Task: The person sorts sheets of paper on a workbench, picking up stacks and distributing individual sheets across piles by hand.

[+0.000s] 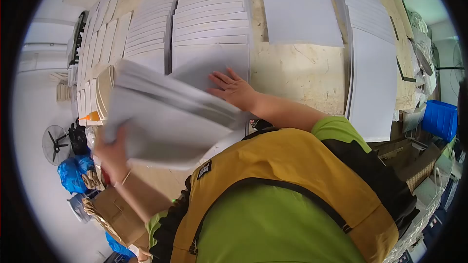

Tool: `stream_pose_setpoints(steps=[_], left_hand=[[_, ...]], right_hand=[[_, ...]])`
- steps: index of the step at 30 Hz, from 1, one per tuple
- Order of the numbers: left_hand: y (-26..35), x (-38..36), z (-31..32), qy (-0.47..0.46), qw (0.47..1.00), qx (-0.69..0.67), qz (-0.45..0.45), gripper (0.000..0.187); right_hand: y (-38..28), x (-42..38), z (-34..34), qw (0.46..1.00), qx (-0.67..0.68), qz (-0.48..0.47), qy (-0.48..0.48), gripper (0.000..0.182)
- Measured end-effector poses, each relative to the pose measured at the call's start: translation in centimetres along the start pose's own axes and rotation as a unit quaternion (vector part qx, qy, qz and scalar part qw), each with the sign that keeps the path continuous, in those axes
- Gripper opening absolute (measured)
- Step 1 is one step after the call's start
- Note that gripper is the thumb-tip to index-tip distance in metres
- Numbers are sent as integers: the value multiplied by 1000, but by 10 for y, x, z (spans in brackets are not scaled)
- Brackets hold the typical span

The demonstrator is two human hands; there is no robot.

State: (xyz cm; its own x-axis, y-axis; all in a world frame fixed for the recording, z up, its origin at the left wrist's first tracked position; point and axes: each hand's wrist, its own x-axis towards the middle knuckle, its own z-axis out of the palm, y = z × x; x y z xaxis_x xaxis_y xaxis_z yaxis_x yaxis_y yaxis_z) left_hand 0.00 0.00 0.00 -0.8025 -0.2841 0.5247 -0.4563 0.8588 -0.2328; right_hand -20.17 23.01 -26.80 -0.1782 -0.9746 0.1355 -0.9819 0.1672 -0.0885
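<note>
Loose white sheets (158, 129) gripped at edge by left hand (113, 153), right hand (234, 90) unclenched, spread over overlapped sheets (209, 25) laid on table (300, 78)

From my end of the feed, I can pick out one piece of lettering: a small dark label (204, 170) on the mustard-yellow apron (297, 153), a little below and left of the frame's centre. It bears pale characters — too small and blurred for me to read. On the white sheets (156, 139) at centre left, I can read no words or numbers.
</note>
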Motion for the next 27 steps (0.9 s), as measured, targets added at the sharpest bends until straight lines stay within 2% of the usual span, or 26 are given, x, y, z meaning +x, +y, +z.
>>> stream_pose_setpoints(steps=[1,2,3,4,6,9,12,13,15,17,19,20,21,22,23,24,26,27], left_hand=[[-20,-8,-35,4,992,-59,-108,33],[-51,-20,-66,52,981,-42,-183,32],[-8,-9,-87,19,935,56,-349,30],[-54,-29,-106,127,944,-14,-305,39],[-73,-31,-172,154,885,177,-402,51],[-62,-37,-221,196,846,261,-421,59],[-85,-54,-238,100,886,356,-279,54],[-79,-52,-230,103,884,358,-283,54],[-69,-37,-190,109,972,114,-175,46],[-32,-3,-158,25,990,6,-138,39],[-16,22,-118,-71,996,-17,-54,37],[2,36,-92,-107,990,-67,-56,36],[20,49,-63,-143,981,-118,-57,36],[28,59,-34,-184,979,-91,-18,38],[39,65,-3,-205,970,-130,-8,40],[50,68,28,-228,959,-170,4,44],[66,72,81,-308,936,-167,20,50],[71,71,106,-309,935,-174,26,50]], right_hand=[[-3,-1,-10,998,62,10,-17,65],[-6,-1,-19,992,123,20,-33,64],[10,-11,-20,983,164,35,-76,63],[7,-7,-23,982,170,28,-72,63],[3,2,-28,981,175,40,-75,62],[3,1,-29,980,178,41,-81,62],[6,1,-24,979,183,40,-78,61],[7,1,-22,978,199,39,-56,60],[10,0,-19,973,228,41,-16,58],[17,3,-21,959,279,50,-2,56],[23,4,-25,922,381,69,25,52],[24,2,-32,922,379,71,23,52],[23,-2,-44,806,583,101,-3,48],[22,-7,-54,643,755,127,-27,46],[19,-13,-58,443,883,147,-46,44],[16,-18,-54,442,883,154,-41,44],[7,-25,-40,519,824,220,-58,37],[4,-28,-36,555,790,252,-66,35]])
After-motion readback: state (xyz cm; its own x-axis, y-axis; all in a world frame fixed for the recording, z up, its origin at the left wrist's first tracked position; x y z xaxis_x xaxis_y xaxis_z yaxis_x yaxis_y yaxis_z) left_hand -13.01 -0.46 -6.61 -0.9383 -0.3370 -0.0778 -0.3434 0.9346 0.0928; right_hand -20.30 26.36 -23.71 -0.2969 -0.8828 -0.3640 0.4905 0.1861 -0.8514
